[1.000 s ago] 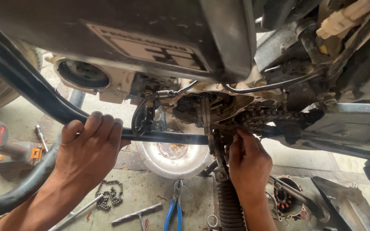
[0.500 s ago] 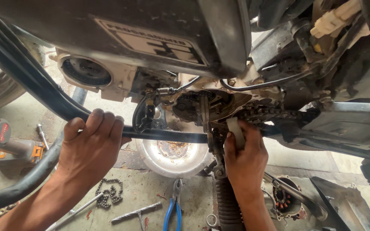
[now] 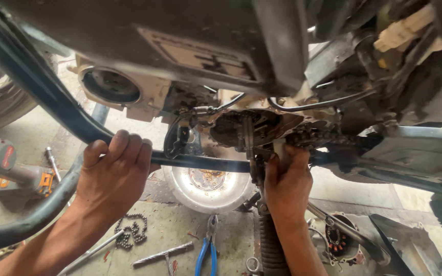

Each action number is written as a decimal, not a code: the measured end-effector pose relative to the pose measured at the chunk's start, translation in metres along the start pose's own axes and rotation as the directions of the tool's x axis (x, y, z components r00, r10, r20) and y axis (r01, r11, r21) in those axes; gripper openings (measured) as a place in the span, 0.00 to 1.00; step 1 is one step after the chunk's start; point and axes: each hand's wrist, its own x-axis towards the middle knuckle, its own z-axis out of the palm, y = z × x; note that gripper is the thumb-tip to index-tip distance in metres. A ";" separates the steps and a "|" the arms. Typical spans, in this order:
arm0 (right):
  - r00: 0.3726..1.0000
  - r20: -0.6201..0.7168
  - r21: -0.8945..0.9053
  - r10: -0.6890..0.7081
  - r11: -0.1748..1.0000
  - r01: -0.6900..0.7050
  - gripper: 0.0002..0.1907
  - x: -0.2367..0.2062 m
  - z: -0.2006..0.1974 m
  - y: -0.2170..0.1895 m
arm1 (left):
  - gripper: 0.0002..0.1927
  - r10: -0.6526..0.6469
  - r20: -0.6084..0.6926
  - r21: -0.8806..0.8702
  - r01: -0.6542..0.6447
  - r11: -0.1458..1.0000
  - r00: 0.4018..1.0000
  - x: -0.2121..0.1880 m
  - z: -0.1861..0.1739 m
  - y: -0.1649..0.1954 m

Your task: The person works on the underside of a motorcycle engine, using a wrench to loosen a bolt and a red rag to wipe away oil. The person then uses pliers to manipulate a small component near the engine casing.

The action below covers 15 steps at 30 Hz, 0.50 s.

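Left hand (image 3: 112, 176): grip wrapped round black frame tube (image 3: 200, 163) under the engine (image 3: 251, 128). Right hand (image 3: 287, 186): grip closed on a grey metal part (image 3: 282, 149) beside the drive chain (image 3: 323, 138). Floor (image 3: 180, 235): blue-handled pliers (image 3: 208, 250), loose chain (image 3: 131, 232), round metal cover (image 3: 208, 184).

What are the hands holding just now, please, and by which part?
The left hand grips the black frame tube around its lower bend. The right hand closes on a grey lever-like part beside the drive chain; its exact grip is hidden.
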 end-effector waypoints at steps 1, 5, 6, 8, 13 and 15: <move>0.999 0.034 -0.027 0.033 0.999 -0.032 0.15 0.000 0.001 0.001 | 0.14 -0.004 0.000 -0.003 0.004 1.000 1.000 0.000 0.000 0.000; 0.998 0.041 -0.078 -0.050 0.996 0.053 0.15 -0.001 0.003 0.003 | 0.14 0.009 0.001 0.012 -0.009 1.000 1.000 -0.001 0.001 0.000; 0.997 -0.011 -0.054 -0.074 0.996 0.074 0.15 -0.001 0.004 0.003 | 0.15 0.016 0.005 0.023 -0.016 1.000 1.000 -0.001 0.001 0.001; 0.989 -0.092 0.000 -0.115 0.993 0.115 0.16 -0.001 0.005 0.002 | 0.14 0.006 -0.009 0.011 -0.006 1.000 1.000 0.000 0.001 0.001; 0.995 0.071 -0.044 0.070 0.997 -0.067 0.16 -0.001 0.006 -0.001 | 0.14 -0.010 0.005 -0.019 0.010 1.000 1.000 0.001 0.000 0.002; 0.996 0.049 -0.037 0.080 0.996 -0.078 0.16 -0.001 0.004 -0.002 | 0.15 0.003 0.027 0.006 -0.003 1.000 1.000 0.002 -0.001 0.001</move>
